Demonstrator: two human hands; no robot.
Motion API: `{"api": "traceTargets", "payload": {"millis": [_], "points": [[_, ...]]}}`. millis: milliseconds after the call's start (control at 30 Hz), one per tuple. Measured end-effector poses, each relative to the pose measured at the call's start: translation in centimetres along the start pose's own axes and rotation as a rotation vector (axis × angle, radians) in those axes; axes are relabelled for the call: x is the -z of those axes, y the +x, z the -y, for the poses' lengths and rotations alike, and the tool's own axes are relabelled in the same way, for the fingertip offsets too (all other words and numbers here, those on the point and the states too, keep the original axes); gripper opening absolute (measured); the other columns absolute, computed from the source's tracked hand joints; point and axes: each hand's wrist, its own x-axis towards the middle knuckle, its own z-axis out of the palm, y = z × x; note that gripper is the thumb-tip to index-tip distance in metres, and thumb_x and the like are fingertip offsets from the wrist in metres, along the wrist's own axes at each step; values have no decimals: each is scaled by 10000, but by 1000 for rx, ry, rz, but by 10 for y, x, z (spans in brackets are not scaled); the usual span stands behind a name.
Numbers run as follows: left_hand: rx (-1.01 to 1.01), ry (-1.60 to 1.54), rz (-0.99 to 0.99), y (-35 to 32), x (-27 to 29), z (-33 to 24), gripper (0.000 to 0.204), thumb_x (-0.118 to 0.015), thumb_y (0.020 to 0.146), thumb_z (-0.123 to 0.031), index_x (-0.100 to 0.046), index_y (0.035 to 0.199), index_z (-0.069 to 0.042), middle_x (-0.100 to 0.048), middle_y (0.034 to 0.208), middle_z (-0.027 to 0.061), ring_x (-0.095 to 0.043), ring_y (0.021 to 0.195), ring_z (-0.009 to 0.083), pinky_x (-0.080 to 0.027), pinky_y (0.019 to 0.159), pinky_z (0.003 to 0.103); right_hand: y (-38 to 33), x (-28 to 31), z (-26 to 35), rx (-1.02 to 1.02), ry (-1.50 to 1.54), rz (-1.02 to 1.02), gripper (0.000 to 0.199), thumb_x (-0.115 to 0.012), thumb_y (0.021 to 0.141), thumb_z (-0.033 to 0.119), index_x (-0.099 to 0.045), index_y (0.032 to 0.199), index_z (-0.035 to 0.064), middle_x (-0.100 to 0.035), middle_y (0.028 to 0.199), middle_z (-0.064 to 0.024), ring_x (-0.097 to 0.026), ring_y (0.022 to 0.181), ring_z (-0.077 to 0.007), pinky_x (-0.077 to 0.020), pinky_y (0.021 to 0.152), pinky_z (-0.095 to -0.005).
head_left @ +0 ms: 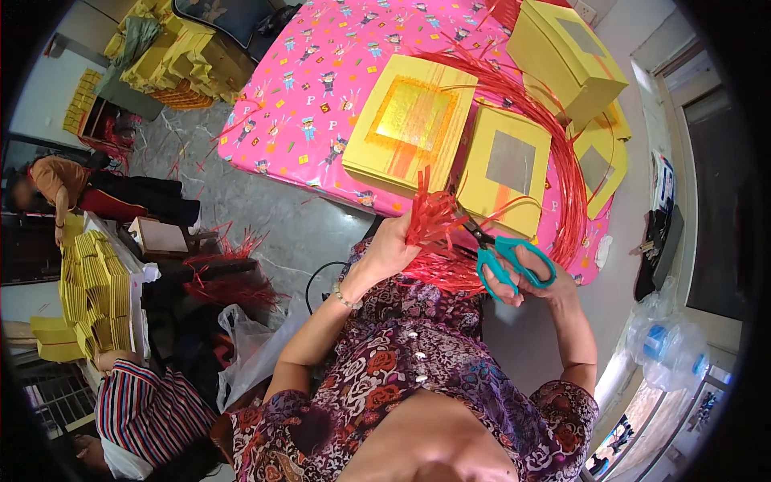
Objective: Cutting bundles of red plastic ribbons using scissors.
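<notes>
**Red strips under the scissors**

Red plastic strips (430,218), bunched in the left hand (391,251) at centre; at three o'clock the right hand (536,281) grips teal scissors (506,257). Long uncut strands (554,136) remain at one o'clock, over yellow boxes (504,167).

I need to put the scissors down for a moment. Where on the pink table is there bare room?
The pink tablecloth is free on its left half, between the left edge and the big yellow stack. The right side is crowded: yellow packets, a yellow box and loose red strips.
</notes>
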Motion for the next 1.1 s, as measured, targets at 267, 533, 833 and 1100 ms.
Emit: {"api": "traceTargets", "payload": {"millis": [267,533,833,1100], "points": [[-32,63,56,0,-1,-2,403,-612,831,-148,-490,1206,-64,-647,999,149,-623,917,338,-508,745,367,5,-6,11,-69,-56,-18,595,-456,837,648,-509,868,56,-451,554,-4,-413,421,-64,-279,353,-190],[94,-138,20,0,-2,-6,265,-579,851,-50,-586,1113,-12,-659,927,76,-596,793,141,-489,712,302,1,3,-1,70,-9,94,619,-432,841,659,-521,879,48,-466,566,-1,-444,438,-67,-288,358,-182],[64,-20,13,1,0,-8,419,-624,832,-131,-498,1229,-79,-653,960,157,-648,900,303,-505,729,336,1,7,-12,14,-72,160,615,-407,861,643,-524,934,43,-515,630,-22,-498,503,-86,-327,409,-180],[70,-37,72,3,-2,-1,388,-636,820,-147,-512,1176,-58,-644,952,171,-631,891,345,-499,726,350,5,10,-14,32,-63,168,560,-397,893,592,-519,936,47,-508,616,-20,-496,491,-95,-322,400,-186]]}}
